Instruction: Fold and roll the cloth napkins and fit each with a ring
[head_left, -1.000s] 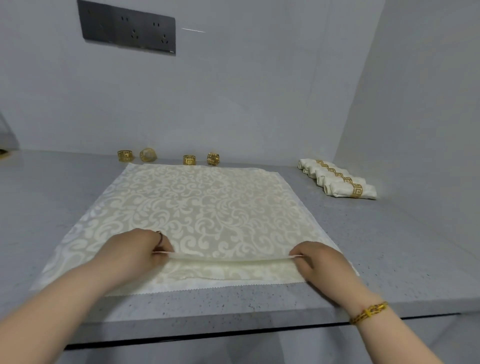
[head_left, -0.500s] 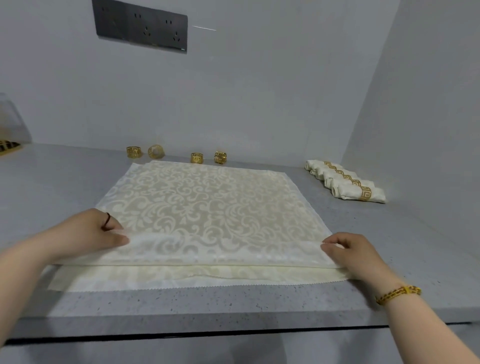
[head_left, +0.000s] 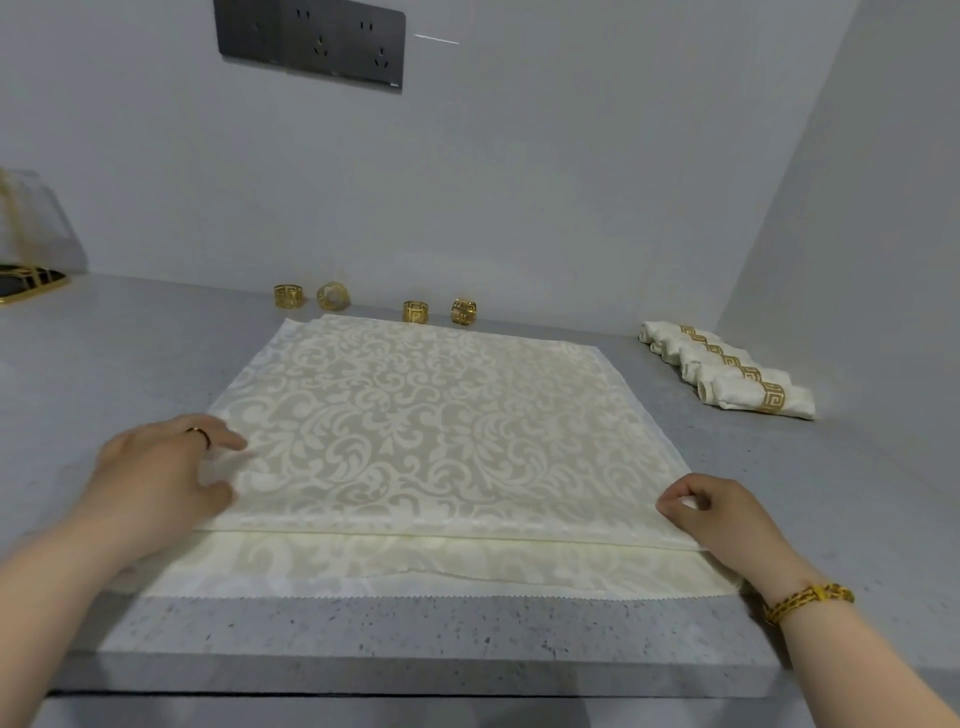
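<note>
A cream napkin (head_left: 431, 426) of woven cloth with a pale leafy scroll pattern lies spread flat on a grey speckled stone surface (head_left: 363, 634). Its near edge is cut in fine zigzags. A band along that near side is doubled over, making a straight fold line across the cloth, parallel to the front edge of the surface.

The left hand (head_left: 156, 478) rests on the left end of that fold, and its grip is loose: the cloth bunches between the thumb and an outstretched forefinger. A thin band (head_left: 200, 434) sits on one finger. The right hand (head_left: 722, 514) is at the right end of the fold, its fingers curled in, the grip a tight pinch on the folded edge. A gold chain bracelet (head_left: 808, 600) circles that wrist. The napkin stretches between the two hands and away from them towards the wall.

Four gold rings (head_left: 415, 310) with openwork sides stand in a row just beyond the far edge. Rolled napkins (head_left: 737, 392), each in a gold ring, lie side by side at the right. A dark socket panel (head_left: 311, 44) is on the wall.
</note>
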